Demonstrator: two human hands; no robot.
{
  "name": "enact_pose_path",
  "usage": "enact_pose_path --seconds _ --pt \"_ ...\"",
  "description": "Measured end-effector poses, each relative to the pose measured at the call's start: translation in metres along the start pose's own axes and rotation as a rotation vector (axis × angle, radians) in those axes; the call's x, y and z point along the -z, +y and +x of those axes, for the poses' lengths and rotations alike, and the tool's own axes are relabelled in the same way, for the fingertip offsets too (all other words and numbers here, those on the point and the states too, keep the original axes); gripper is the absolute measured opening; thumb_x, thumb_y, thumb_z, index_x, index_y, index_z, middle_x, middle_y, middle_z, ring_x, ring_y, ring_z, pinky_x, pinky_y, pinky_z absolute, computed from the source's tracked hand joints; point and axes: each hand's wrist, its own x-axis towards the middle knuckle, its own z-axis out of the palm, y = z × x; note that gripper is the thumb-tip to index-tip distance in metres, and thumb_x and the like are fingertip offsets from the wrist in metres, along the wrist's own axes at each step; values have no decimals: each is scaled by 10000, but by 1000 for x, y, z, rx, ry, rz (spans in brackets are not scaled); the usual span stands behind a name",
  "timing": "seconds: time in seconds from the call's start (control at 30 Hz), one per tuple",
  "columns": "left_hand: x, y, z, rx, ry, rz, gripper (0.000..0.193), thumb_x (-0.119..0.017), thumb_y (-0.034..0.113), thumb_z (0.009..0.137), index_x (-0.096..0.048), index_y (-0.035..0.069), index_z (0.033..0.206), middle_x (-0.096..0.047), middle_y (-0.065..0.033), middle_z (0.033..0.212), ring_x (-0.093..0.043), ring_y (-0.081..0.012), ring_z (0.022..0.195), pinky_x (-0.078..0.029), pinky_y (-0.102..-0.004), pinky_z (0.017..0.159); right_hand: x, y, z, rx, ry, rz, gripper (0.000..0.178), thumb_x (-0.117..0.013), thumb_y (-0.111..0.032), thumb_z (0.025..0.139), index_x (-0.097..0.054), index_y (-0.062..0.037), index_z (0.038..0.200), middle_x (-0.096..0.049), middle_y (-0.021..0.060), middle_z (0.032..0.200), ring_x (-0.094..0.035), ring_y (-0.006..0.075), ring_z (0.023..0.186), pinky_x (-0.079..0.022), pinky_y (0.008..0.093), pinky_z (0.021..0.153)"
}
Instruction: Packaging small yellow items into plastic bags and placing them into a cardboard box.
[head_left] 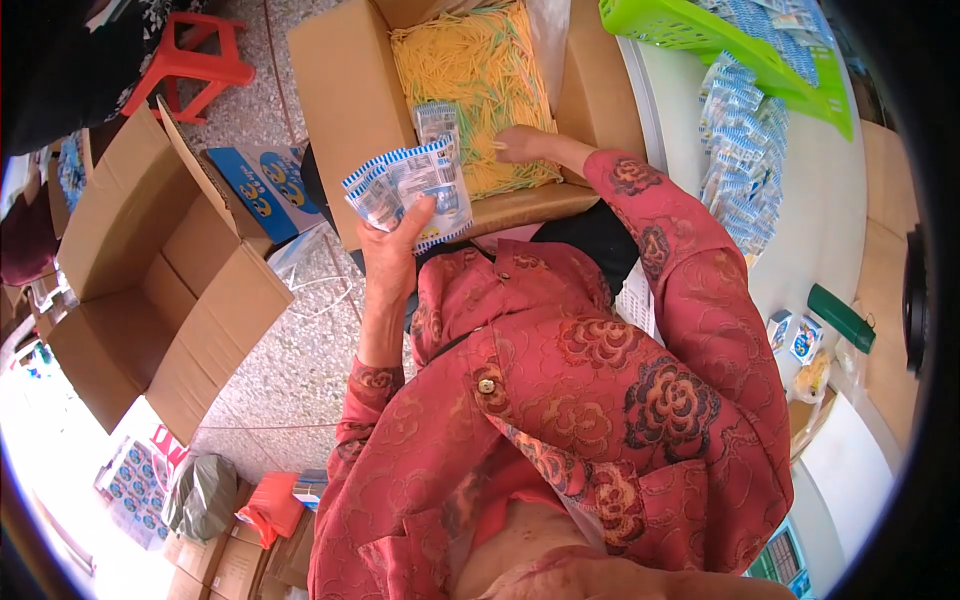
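In our left hand we grasp a fan of flat packets, thumb across the front one; they are see-through and whitish, with blue-striped edges and blue printed patches. Their far ends lie over the near left part of a cardboard box, at the far middle of the scene. In it we see a tangled heap of thin sticks, mostly yellow-orange with pale green streaks. Our right hand is low over the right side of the heap, fingers drawn together, and we cannot tell whether they grip any sticks. On the white table to the right, similar packets lie in an overlapping pile, near a bright green basket at the far right.
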Motion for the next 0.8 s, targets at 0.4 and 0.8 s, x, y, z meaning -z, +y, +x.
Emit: enact_pose_path --seconds 0.4,0.8 --pt "6 0 13 46 17 6 324 -651 24 741 -547 3 1047 -610 -70 963 -584 -143 852 -472 -289 771 -31 -14 -11 111 -107 -721 199 -586 -168 695 -599 -49 854 -618 158 813 -600 326 798 -474 417 668" --pt "3 0 14 33 11 -1 342 -648 20 739 -540 2 1063 -608 -75 971 -582 -147 863 -474 -293 781 -31 -16 -21 164 -99 -709 201 -554 -171 683 -642 -47 815 -620 168 843 -596 329 798 -473 412 688"
